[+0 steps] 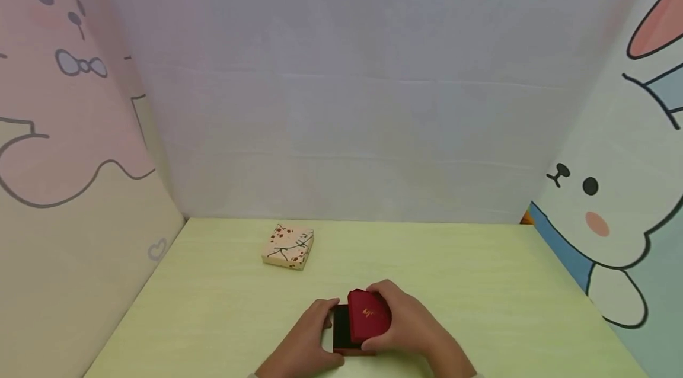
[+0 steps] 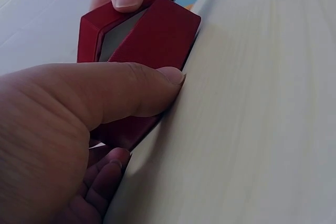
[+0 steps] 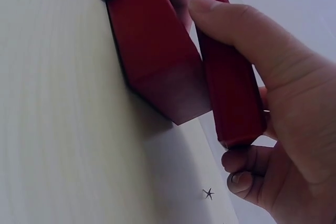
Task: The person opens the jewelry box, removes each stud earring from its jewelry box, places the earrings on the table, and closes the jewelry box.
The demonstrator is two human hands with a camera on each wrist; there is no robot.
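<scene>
There is one red box bottom [image 3: 155, 40] on one table [image 1: 480, 283], with the left grip [image 1: 311, 340] squeezed around its sides. The right grip [image 1: 409, 323] pinches one red lid [image 1: 370, 320], tipped over the bottom's right part. It looks like the lid step, but on or off I can't tell. I think the next move needs a still bottom and a steady lid. One flowery box [image 1: 290, 247] sits farther back.
</scene>
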